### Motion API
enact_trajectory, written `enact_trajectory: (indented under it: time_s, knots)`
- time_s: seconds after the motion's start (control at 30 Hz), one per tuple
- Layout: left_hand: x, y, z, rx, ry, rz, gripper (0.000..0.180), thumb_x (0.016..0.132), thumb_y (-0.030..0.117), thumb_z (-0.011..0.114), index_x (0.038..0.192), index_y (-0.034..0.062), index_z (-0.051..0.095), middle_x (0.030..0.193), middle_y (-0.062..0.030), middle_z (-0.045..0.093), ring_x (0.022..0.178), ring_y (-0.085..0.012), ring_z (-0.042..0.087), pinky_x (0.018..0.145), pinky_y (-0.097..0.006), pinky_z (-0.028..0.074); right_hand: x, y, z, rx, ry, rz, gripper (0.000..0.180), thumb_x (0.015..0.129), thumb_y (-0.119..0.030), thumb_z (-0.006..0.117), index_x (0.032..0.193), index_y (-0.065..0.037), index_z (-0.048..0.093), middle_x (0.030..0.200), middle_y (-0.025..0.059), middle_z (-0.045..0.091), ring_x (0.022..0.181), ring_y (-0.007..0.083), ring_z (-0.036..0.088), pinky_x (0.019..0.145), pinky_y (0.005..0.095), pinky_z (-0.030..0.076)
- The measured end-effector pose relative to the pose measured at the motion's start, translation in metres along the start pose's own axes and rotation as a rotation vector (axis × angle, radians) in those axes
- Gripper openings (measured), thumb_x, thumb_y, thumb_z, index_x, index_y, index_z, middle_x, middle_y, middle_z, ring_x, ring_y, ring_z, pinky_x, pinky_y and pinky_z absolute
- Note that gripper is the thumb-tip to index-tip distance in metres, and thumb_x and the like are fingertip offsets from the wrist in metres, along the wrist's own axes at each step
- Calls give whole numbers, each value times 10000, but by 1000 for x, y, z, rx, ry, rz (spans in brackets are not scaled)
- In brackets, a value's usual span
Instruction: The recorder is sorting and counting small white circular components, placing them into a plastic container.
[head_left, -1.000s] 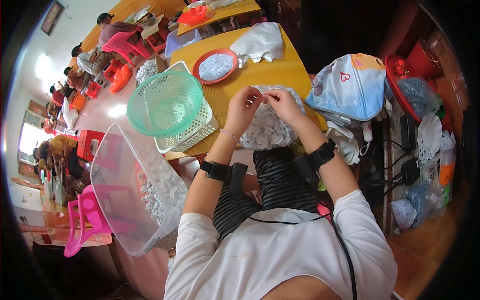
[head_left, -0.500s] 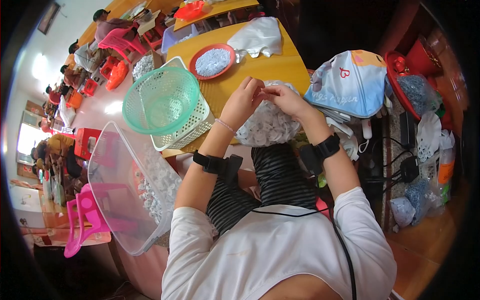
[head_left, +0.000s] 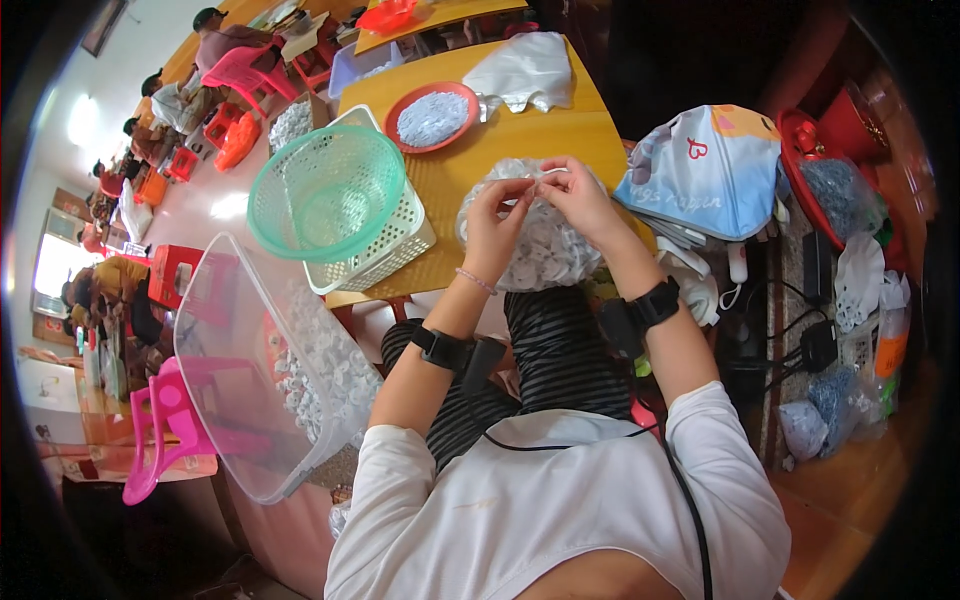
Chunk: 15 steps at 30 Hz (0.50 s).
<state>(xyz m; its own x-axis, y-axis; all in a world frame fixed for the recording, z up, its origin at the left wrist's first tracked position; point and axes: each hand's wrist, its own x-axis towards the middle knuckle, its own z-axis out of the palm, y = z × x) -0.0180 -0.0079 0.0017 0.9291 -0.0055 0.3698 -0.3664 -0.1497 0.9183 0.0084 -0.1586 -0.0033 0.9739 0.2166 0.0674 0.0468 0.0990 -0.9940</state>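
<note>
A clear plastic bag packed with small white pieces rests at the table's near edge, against my striped trouser legs. Both hands meet above it. My left hand, a beaded bracelet at its wrist, has thumb and fingers pinched together. My right hand pinches beside it, fingertips nearly touching the left ones. A thin white bit shows at the right fingertips; its kind is too small to make out. Beyond the hands stands a red plate heaped with pale small pieces.
Left of the bag, a green colander sits in a white basket. A clear bin with white pieces stands lower left. Plastic bags lie on the yellow table. At right are a blue printed bag and cables.
My left hand has shifted slightly down and to the right, and its fingers are more clearly pinched. A white bit now shows at the right fingertips. The view has shifted a little.
</note>
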Motion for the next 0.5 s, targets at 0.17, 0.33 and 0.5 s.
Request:
enact_trajectory:
  time_s: [0.17,0.33,0.5]
  knots:
    - [-4,0,9,132,36,43,201,800,42,680,1000,33,659,926,-93,619,817,-172,622,691,-292,487,0,4,1,11,85,-83,93,851,8,610,896,-8,530,891,49,607,814,96,565,739,229,469]
    - [-5,-4,14,154,96,72,202,794,34,682,992,23,644,895,-110,633,806,-189,627,692,-289,482,1,5,-1,-22,41,-84,84,857,3,606,916,-8,547,898,51,609,825,98,571,747,237,472]
    - [-7,-7,15,72,166,-5,139,812,11,660,948,-6,632,874,-103,667,758,-178,640,657,-279,495,1,5,2,-45,86,-83,75,870,-17,594,938,1,567,882,47,615,817,103,577,742,232,469]
